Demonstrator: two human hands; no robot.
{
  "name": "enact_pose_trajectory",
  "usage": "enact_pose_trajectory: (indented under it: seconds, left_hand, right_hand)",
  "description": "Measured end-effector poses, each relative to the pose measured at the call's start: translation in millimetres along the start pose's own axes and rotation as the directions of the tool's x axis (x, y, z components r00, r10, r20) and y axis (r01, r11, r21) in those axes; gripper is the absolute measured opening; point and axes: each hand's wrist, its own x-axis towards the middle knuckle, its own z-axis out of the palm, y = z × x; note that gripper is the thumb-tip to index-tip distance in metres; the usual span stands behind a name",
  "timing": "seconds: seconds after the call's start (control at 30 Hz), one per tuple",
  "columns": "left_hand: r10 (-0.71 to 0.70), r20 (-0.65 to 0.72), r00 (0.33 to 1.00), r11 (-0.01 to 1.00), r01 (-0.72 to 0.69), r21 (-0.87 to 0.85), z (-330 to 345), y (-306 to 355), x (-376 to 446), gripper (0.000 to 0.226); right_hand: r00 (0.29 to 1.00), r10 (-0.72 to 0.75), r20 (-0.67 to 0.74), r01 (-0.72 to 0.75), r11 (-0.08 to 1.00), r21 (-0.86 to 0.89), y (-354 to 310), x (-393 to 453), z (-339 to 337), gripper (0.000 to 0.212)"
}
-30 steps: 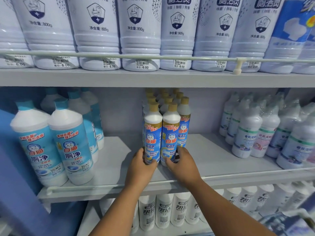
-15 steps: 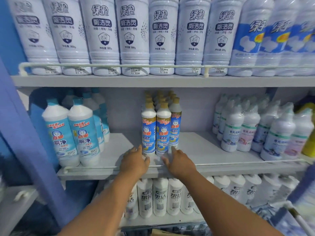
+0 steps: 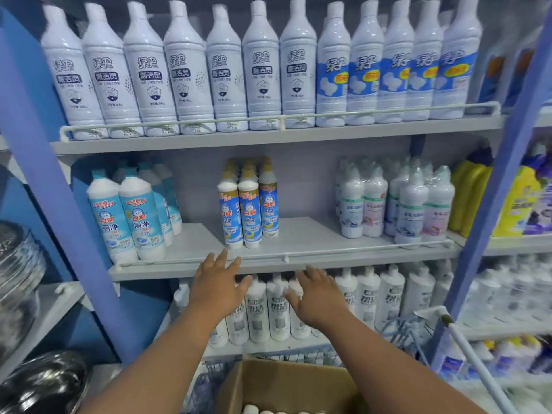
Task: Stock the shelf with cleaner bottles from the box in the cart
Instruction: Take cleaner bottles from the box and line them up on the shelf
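Slim blue-and-white cleaner bottles with gold caps (image 3: 248, 206) stand in rows at the middle of the middle shelf (image 3: 313, 234). My left hand (image 3: 217, 283) hovers just below that shelf's front rail, fingers spread, holding nothing. My right hand (image 3: 316, 294) is lower and to the right, also spread and empty, in front of the lower shelf's white bottles. A cardboard box (image 3: 294, 380) sits open at the bottom, with white bottle caps (image 3: 276, 410) showing inside. The wire cart (image 3: 301, 355) holds the box.
Wide blue-label bottles (image 3: 128, 218) stand left on the middle shelf, wrapped white bottles (image 3: 394, 201) right. Tall white bottles (image 3: 185, 70) fill the top shelf. White bottles (image 3: 277, 306) line the lower shelf. Blue uprights (image 3: 56, 186) frame the bay. Metal pots (image 3: 18, 264) sit left; a cart handle (image 3: 466, 351) right.
Both hands let go of the front gold-capped bottles and drew back and down from the shelf. The view pulled back, bringing the box into sight.
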Motion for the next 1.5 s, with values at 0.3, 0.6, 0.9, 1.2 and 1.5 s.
enact_pose_trajectory:
  seconds: [0.3, 0.6, 0.9, 1.2, 1.5]
  left_hand:
    - [-0.025, 0.114, 0.993, 0.999, 0.029, -0.030, 49.5, 42.2, -98.6, 0.065]
    - [-0.014, 0.244, 0.970, 0.999, 0.022, -0.031, 134.6, 48.3, -157.4, 0.067]
    - [-0.062, 0.415, 0.908, 0.997, 0.072, -0.010, 210.7, 42.5, -172.7, 0.065]
    - [-0.188, 0.721, 0.667, 0.930, 0.357, -0.088, 301.9, 41.2, -161.2, 0.070]
    - [-0.216, 0.886, 0.409, 0.720, 0.680, -0.138, 394.1, 44.1, -150.8, 0.060]
  right_hand:
    - [0.990, 0.049, 0.135, -0.050, 0.999, 0.005, 42.7, -100.7, 37.1, 0.073]
    - [0.957, 0.090, 0.277, -0.098, 0.995, 0.016, 58.6, -159.9, 120.8, 0.075]
    - [0.879, 0.215, 0.426, -0.262, 0.964, 0.053, 69.8, -167.9, 192.2, 0.072]
    - [0.640, 0.356, 0.681, -0.545, 0.835, 0.076, 86.0, -150.1, 269.6, 0.075]
    - [0.397, 0.415, 0.818, -0.851, 0.500, 0.159, 109.8, -135.7, 384.3, 0.060]
